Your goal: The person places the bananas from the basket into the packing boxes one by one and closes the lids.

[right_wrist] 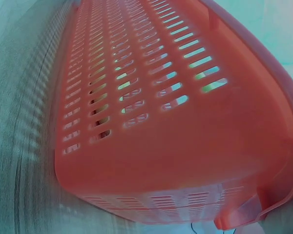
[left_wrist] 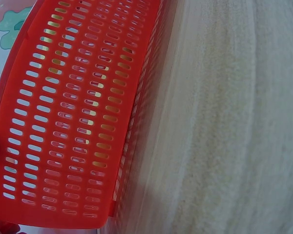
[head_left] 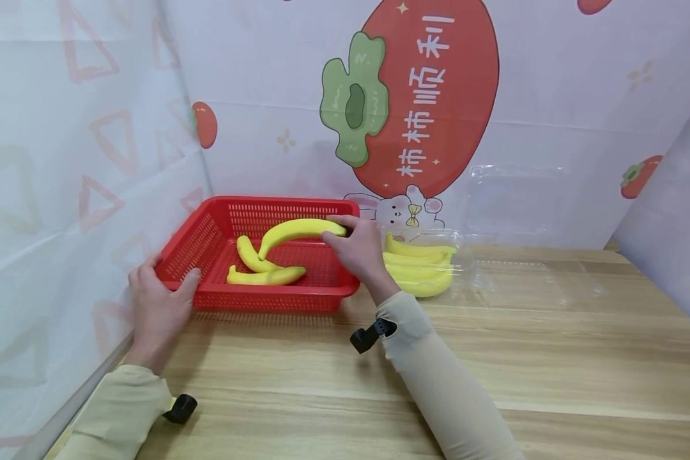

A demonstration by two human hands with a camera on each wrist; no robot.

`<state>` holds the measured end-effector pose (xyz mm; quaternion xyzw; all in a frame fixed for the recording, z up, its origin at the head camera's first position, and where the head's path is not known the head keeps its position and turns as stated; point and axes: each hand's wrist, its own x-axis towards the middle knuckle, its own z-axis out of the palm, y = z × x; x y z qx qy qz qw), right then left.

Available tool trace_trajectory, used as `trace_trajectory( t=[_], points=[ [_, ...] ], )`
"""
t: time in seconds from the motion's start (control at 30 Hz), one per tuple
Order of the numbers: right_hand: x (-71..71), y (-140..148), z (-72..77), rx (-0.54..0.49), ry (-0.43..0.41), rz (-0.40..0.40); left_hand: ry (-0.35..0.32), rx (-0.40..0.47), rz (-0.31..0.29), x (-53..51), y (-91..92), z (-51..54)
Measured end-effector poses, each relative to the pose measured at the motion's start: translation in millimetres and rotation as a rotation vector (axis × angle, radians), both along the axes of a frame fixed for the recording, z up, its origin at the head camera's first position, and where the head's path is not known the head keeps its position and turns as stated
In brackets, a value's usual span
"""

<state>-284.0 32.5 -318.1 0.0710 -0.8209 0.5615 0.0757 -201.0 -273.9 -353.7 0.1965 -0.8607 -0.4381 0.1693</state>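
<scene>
A red plastic basket with slotted walls stands on the wooden table against the left side. My left hand grips its near left corner, thumb over the rim. Above the basket, my right hand pinches one end of a yellow banana, which arches out to the left. Two more bananas lie on the basket floor, a rear banana slanting and a front banana lying crosswise. In the left wrist view the slotted basket wall fills the left half. The right wrist view shows the basket's outside, neither hand's grip being visible there.
Right of the basket, several bananas sit in a clear plastic container whose transparent lid stands raised behind. Printed white sheeting walls off the back and both sides. The wooden tabletop extends in front and right.
</scene>
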Motion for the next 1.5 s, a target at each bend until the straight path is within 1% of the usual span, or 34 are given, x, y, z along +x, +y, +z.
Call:
trace_trajectory(
  t=[0.33, 0.53, 0.63, 0.83, 0.93, 1.1, 1.33, 1.5],
  points=[
    [-2.0, 2, -2.5, -0.065, -0.017, 0.017, 0.000, 0.002, 0.000, 1.2, 1.1, 0.4],
    [-0.8, 4, -2.5, -0.102, -0.008, 0.029, 0.001, -0.029, 0.013, 1.6, -0.5, -2.0],
    [0.1, 7, -1.0, -0.127, -0.036, 0.046, 0.002, -0.031, 0.012, 1.7, 0.1, -2.1],
    [0.5, 13, 0.3, -0.218, -0.131, 0.099, -0.005, -0.017, 0.007, 2.0, 0.3, -1.9],
    [1.8, 16, 0.7, -0.227, -0.141, 0.107, 0.000, -0.012, 0.006, 2.2, -0.2, -2.0],
    [3.5, 24, 3.7, -0.218, -0.095, 0.095, 0.010, -0.017, 0.008, 2.4, -0.5, -3.1],
    [-0.5, 44, 10.4, -0.206, 0.017, 0.065, 0.010, -0.021, 0.008, 1.1, -0.4, -4.2],
    [-2.1, 58, 14.7, -0.227, 0.064, 0.065, 0.010, -0.015, 0.007, 1.5, -0.8, -3.8]
  ],
)
